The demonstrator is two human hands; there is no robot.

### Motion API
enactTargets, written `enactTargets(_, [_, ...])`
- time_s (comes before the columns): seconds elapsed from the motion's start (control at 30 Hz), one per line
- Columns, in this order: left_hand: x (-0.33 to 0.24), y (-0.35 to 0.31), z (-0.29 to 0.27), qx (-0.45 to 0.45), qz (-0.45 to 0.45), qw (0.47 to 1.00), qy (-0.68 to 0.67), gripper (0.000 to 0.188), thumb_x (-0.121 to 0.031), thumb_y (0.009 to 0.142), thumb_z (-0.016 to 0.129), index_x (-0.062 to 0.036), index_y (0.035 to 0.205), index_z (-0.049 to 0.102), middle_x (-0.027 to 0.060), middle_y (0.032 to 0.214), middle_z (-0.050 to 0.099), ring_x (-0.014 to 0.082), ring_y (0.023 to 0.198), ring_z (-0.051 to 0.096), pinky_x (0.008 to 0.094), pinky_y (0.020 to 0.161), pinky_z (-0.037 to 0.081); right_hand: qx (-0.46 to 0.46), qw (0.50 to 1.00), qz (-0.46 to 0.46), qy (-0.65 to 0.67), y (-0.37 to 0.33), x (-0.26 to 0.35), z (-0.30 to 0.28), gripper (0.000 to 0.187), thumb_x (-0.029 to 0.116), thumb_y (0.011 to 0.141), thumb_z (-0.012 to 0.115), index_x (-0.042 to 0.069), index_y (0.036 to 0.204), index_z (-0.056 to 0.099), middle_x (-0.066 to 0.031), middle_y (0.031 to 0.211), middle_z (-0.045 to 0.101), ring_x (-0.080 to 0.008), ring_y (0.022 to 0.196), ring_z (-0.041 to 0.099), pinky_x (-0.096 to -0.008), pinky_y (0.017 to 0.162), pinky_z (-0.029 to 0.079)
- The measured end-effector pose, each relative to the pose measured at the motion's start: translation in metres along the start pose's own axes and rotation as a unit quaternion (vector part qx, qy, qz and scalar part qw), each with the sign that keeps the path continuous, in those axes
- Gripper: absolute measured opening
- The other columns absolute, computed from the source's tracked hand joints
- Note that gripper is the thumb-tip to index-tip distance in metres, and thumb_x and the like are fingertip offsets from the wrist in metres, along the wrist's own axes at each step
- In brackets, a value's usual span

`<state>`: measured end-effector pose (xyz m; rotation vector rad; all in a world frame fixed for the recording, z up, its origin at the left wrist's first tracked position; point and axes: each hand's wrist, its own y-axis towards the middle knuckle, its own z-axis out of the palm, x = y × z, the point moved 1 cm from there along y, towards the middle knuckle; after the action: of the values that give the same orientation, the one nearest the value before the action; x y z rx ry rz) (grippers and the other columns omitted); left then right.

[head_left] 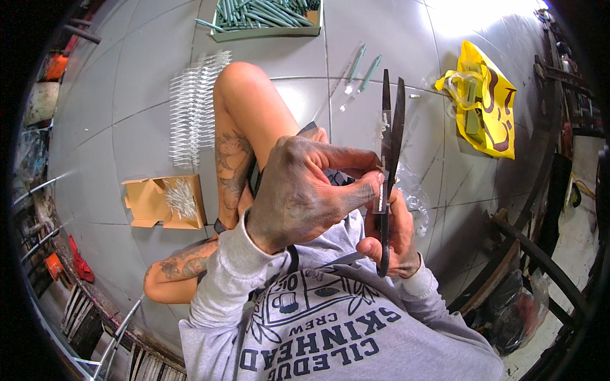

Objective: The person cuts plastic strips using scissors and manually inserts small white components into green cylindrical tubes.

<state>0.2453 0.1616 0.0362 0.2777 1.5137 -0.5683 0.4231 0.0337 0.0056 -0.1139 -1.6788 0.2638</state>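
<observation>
My left hand (pixel 311 184) is closed in front of me, thumb and forefinger pinching a narrow dark strip with pale print (pixel 379 202). In my right hand (pixel 400 232) is a pair of black scissors (pixel 398 120), its handle partly hidden by my fingers. The blades point away from me and stand slightly apart. The strip lies along the near blade; whether an edge sits between the blades I cannot tell. On the floor beyond the scissors are two green pens (pixel 369 73), near a clear plastic sleeve.
A box of green pens (pixel 267 32) stands at the far side. White slender pieces (pixel 194 114) lie in a row left of my knee, above a cardboard box (pixel 143 202) holding more. A yellow plastic bag (pixel 499 105) is at the right, near dark metal bars (pixel 540 254).
</observation>
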Motion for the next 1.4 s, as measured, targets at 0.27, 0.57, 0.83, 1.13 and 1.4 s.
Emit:
enactTargets(0.27, [0.003,0.004,-0.001,-0.001,0.061,0.996,0.058,0.015,-0.017,0.083,0.079,-0.0069,0.093,0.082,0.0073,0.083,0.079,0.0109,0.062,0.052,0.0321,0.074,0.042,0.005,1.0,0.024,-0.017,-0.005,-0.003,-0.004,0.087,0.058,0.082,0.083,-0.002,0.132,0.044,-0.0021,0.07,0.059,-0.0081,0.064,0.054,-0.0257,0.058,0.042])
enactTargets(0.57, [-0.014,0.0,-0.023,-0.052,0.009,0.997,0.056,0.014,-0.018,0.085,0.078,-0.004,0.086,0.079,0.0035,0.077,0.076,0.0077,0.06,0.054,0.0258,0.066,0.041,-0.121,0.992,0.02,-0.025,-0.043,-0.087,-0.008,0.077,0.053,0.086,0.078,0.0,0.132,0.045,-0.0049,0.083,0.057,-0.0134,0.075,0.057,-0.0311,0.066,0.048])
enactTargets(0.83, [-0.022,-0.011,-0.028,-0.022,0.098,0.976,0.194,0.019,-0.022,0.08,0.081,-0.0047,0.089,0.08,0.0058,0.07,0.074,0.0133,0.059,0.049,0.0316,0.057,0.041,-0.151,0.974,-0.139,0.092,0.056,0.069,-0.037,0.044,-0.001,0.094,0.069,-0.001,0.127,0.04,-0.0257,0.117,0.068,-0.0264,0.104,0.071,-0.0298,0.084,0.056])
enactTargets(1.13, [-0.036,-0.029,-0.028,-0.039,0.006,0.993,0.115,0.032,-0.001,0.076,0.085,-0.0059,0.108,0.081,0.0094,0.084,0.078,0.0094,0.066,0.055,0.0276,0.066,0.046,-0.069,0.992,-0.085,0.064,0.087,0.098,-0.01,0.05,0.0,0.087,0.08,-0.002,0.124,0.046,-0.0133,0.09,0.074,-0.013,0.08,0.07,-0.0224,0.071,0.055])
enactTargets(1.4, [-0.031,-0.026,-0.051,0.031,0.033,0.989,0.141,0.028,-0.009,0.081,0.085,-0.0006,0.107,0.077,0.0059,0.091,0.076,0.0112,0.09,0.067,0.0272,0.082,0.052,-0.054,0.986,-0.145,0.066,0.082,0.095,-0.005,0.053,0.005,0.087,0.08,-0.002,0.122,0.042,-0.0146,0.092,0.073,-0.0163,0.086,0.071,-0.026,0.079,0.056])
